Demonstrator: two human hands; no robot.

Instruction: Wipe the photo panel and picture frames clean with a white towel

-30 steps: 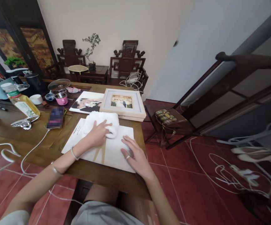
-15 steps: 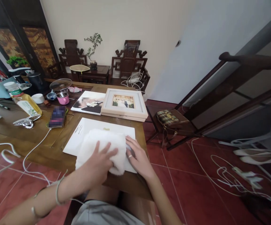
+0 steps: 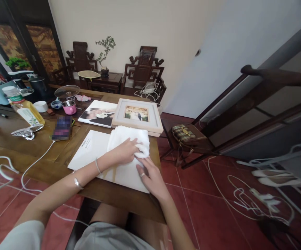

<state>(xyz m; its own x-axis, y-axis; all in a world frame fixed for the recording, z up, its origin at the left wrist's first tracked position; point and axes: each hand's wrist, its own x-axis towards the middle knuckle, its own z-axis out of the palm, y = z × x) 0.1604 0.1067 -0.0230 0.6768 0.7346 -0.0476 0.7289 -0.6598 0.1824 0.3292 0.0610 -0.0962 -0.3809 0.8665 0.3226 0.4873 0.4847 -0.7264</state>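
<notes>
A white towel [image 3: 129,133], folded and bunched, lies on the upper right part of a flat white panel [image 3: 85,151]. My left hand [image 3: 126,151] presses on the towel, its fingers bent into the cloth near a curled fold. On the panel's right side rests my right hand [image 3: 151,176], with its fingers stretched out and lying flat, the fingertips close to the towel's lower edge. Brownish-yellow streaks show on the panel below my left forearm. Small printed text is at the panel's upper left.
Behind the panel lie a framed picture [image 3: 137,114] and a photo panel [image 3: 98,114]. Leftward on the wooden table [image 3: 59,163] are a phone [image 3: 61,127] on a cable, a metal clip [image 3: 27,132], a bottle [image 3: 27,113] and a pink cup [image 3: 69,107]. A chair on the right holds a plaid bag [image 3: 183,133].
My left hand has moved away from me and to the right, taking the towel with it. The streaked lower part of the panel has come into view. My right hand stays at the panel's right side.
</notes>
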